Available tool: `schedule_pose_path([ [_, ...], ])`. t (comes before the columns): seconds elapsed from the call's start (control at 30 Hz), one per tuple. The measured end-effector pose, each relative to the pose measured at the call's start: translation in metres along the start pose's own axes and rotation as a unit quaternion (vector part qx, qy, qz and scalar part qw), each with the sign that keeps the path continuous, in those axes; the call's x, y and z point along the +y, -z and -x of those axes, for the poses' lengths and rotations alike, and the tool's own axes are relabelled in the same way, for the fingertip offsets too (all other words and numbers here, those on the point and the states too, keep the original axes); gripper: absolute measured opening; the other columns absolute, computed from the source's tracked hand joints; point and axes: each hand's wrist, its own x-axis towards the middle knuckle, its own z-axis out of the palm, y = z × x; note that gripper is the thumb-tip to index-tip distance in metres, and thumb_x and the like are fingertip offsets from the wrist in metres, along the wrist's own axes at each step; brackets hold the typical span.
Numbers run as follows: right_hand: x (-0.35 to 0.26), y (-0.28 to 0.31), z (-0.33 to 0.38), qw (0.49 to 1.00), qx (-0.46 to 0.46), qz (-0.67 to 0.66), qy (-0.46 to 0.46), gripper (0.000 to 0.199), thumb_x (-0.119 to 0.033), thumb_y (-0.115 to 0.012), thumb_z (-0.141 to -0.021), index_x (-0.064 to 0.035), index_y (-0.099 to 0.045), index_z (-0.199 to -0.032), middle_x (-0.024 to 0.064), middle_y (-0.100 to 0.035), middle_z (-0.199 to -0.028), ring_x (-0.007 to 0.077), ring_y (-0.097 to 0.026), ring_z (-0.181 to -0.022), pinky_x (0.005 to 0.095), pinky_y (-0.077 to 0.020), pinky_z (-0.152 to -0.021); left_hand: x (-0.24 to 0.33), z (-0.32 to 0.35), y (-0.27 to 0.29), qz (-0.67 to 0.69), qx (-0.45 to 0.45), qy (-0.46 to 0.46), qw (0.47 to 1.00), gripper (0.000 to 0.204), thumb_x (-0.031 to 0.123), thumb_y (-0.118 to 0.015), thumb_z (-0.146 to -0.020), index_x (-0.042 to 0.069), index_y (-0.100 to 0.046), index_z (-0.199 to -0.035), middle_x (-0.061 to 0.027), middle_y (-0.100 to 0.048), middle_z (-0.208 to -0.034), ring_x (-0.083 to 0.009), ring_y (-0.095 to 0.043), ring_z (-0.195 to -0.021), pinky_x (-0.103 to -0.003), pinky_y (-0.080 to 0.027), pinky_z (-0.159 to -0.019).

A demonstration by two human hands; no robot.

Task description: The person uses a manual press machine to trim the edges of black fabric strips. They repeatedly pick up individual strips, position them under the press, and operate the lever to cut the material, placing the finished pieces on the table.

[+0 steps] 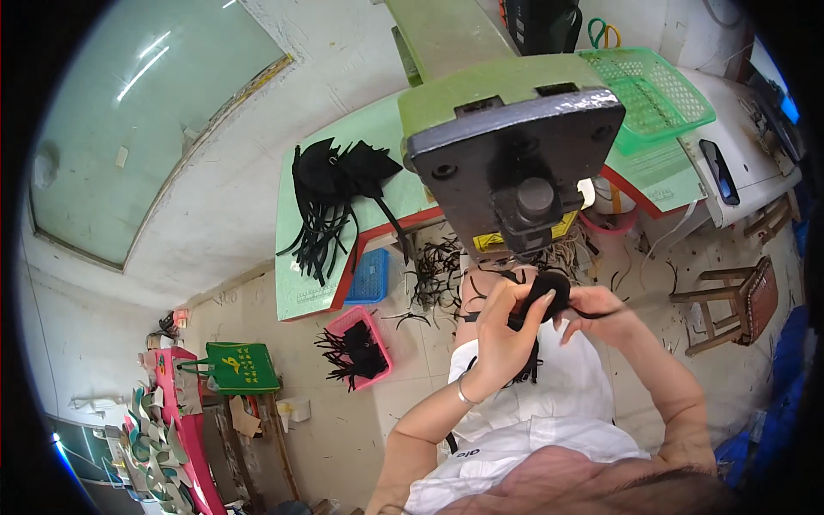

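Note:
Over my lap, my left hand (512, 322) pinches a black rounded cloth piece (550, 294) between thumb and fingers. Thin black straps trail from this piece, some hanging down against my white clothes. On the other side of it, my right hand (598, 313) has its fingers bent around a narrow black strap that comes off the piece. Just beyond both hands looms the dark head of a green machine (515, 154). More black cloth pieces with long straps (330, 193) lie heaped on the pale green worktable (300, 296) to the left.
A pink basket (388, 371) of black pieces stands on the floor, near a blue basket (367, 276). Dark scraps litter the floor under the machine. At right are a green basket (661, 94), a phone (719, 172) and a wooden stool (738, 300). A green bag (242, 367) sits at left.

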Motion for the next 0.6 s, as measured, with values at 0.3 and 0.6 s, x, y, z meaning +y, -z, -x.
schedule_pose_path([
  [0.3,-0.062,-0.004,0.008,0.964,0.094,0.232,0.091,0.02,-0.002,-0.067,-0.08,0.0044,-0.064,-0.098,0.0062,-0.068,-0.084,0.0062,-0.062,-0.077,0.0192,-0.048,-0.067,0.007,-0.018,0.012,0.193,-0.017,0.191,0.962,0.022,0.017,-0.06,-0.09,-0.002,-0.064,-0.081,0.0001,-0.058,-0.069,-0.0053,-0.053,-0.062,-0.019,-0.042,-0.062],
  [0.6,-0.083,-0.009,0.008,0.949,0.066,0.295,0.094,0.019,-0.004,-0.067,-0.079,0.0027,-0.066,-0.096,0.0039,-0.068,-0.083,0.0055,-0.061,-0.076,0.0185,-0.0466,-0.065,0.006,-0.015,0.014,0.205,-0.022,0.2,0.958,0.02,0.015,-0.061,-0.089,-0.002,-0.066,-0.082,-0.0016,-0.06,-0.072,-0.0071,-0.056,-0.066,-0.02,-0.044,-0.064],
])
